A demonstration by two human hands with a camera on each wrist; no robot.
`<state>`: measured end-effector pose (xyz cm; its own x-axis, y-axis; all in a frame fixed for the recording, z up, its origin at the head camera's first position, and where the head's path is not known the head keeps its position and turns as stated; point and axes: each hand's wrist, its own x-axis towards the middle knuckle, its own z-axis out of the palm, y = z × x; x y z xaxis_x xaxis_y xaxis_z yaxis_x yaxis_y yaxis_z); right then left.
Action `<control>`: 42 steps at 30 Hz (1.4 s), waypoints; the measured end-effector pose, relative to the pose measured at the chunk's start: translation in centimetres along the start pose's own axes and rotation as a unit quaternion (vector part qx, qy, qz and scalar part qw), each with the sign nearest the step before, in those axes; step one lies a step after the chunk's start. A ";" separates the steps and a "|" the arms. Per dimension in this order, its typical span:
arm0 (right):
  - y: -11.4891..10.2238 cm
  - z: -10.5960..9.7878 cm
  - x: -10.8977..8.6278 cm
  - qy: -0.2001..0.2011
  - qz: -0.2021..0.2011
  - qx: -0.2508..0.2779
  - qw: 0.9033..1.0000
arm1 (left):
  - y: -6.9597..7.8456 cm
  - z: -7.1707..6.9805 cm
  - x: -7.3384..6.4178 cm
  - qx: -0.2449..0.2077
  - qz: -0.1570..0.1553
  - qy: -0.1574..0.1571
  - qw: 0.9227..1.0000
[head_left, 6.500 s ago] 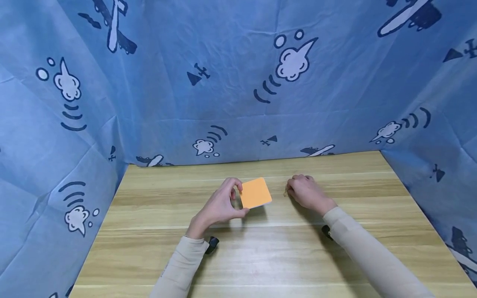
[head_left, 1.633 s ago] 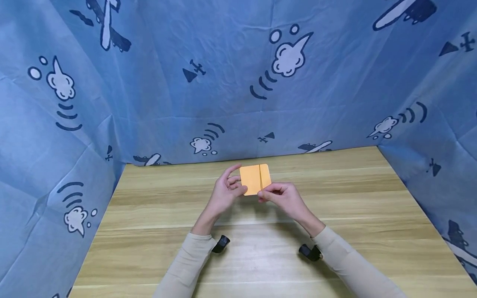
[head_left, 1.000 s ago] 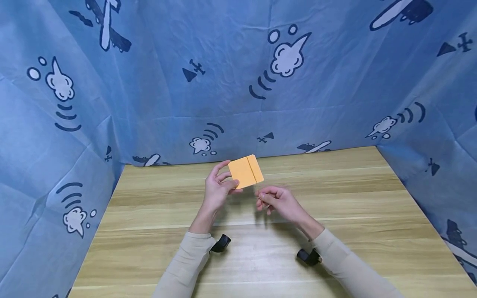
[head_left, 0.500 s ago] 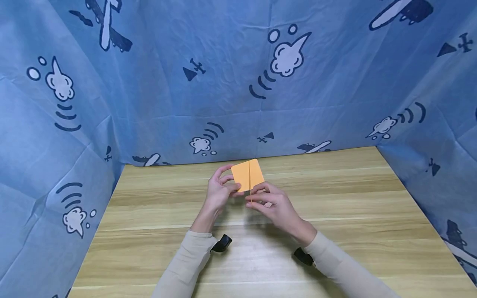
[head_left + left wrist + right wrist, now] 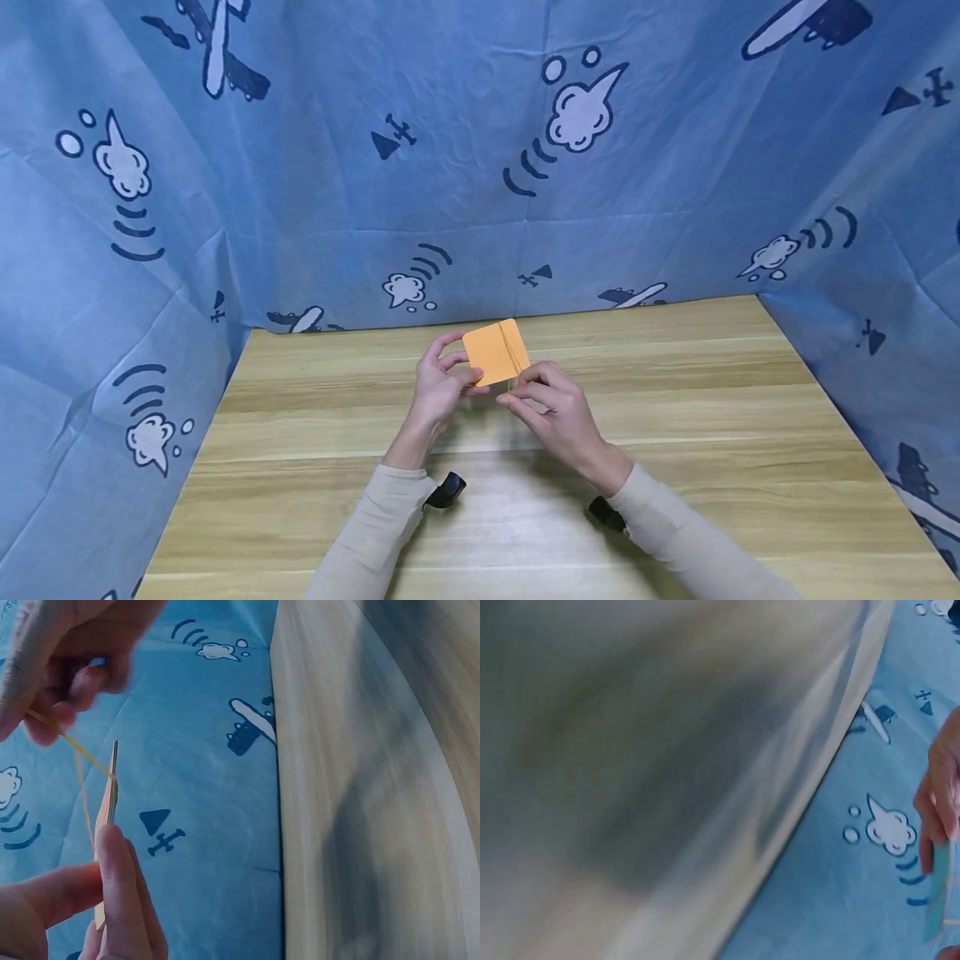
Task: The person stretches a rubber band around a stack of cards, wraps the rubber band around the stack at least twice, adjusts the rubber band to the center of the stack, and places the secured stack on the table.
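Observation:
My left hand (image 5: 438,383) pinches a thin square orange card (image 5: 486,354) by its left side, with the thumb on the front face. A yellowish rubber band (image 5: 512,346) runs across the card near its right side. In the left wrist view the card (image 5: 103,814) stands edge-on, and the rubber band (image 5: 90,756) stretches from it up to the right hand (image 5: 82,652). My right hand (image 5: 558,412) pinches the band's loose loop below the card's lower right corner. The right wrist view catches the card (image 5: 937,892), its teal back showing, at the frame's right edge.
Both hands are above a light wood-grain table (image 5: 337,517). A blue cloth (image 5: 450,192) printed with planes and clouds stands behind the table and along both sides. Black wrist cameras (image 5: 447,491) hang under the cuffs.
Earlier the right hand was on the table to the right with the rubber band, apart from the card. Later the band crosses the card; now the right hand pulls a loop of it, and crossing strands show.

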<state>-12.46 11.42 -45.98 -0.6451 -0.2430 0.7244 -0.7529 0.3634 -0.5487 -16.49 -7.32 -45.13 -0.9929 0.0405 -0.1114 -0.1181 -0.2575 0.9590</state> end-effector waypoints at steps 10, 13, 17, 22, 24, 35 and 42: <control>-0.2 0.9 -0.4 0.121 0.376 0.283 0.874 | 0.5 0.3 -0.2 -0.031 0.044 0.011 0.998; 0.0 0.8 0.0 0.117 0.454 0.354 0.809 | 0.5 0.2 -0.3 -0.023 0.050 -0.010 0.998; 0.6 0.2 0.3 0.084 0.505 0.392 0.764 | 0.6 -0.2 -0.1 -0.011 0.047 -0.035 0.998; 1.7 -0.4 0.6 0.039 0.528 0.399 0.748 | 0.9 -0.6 0.0 -0.003 0.038 -0.041 0.998; 2.1 -0.6 0.8 0.024 0.531 0.399 0.747 | 0.9 -0.8 -0.1 0.000 0.035 -0.042 0.999; 3.0 -1.2 1.2 -0.015 0.544 0.415 0.730 | 0.6 -0.8 -0.1 -0.003 0.032 -0.071 0.997; 2.8 -1.2 1.6 -0.052 0.522 0.423 0.739 | 0.7 -0.6 0.1 0.011 0.018 -0.106 0.994</control>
<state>-15.42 13.17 -45.88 -0.9053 -0.3108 -0.2895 0.3783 -0.2802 -0.8822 -16.63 -8.07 -44.66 -0.9718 0.2349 -0.0212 -0.0796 -0.2419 0.9670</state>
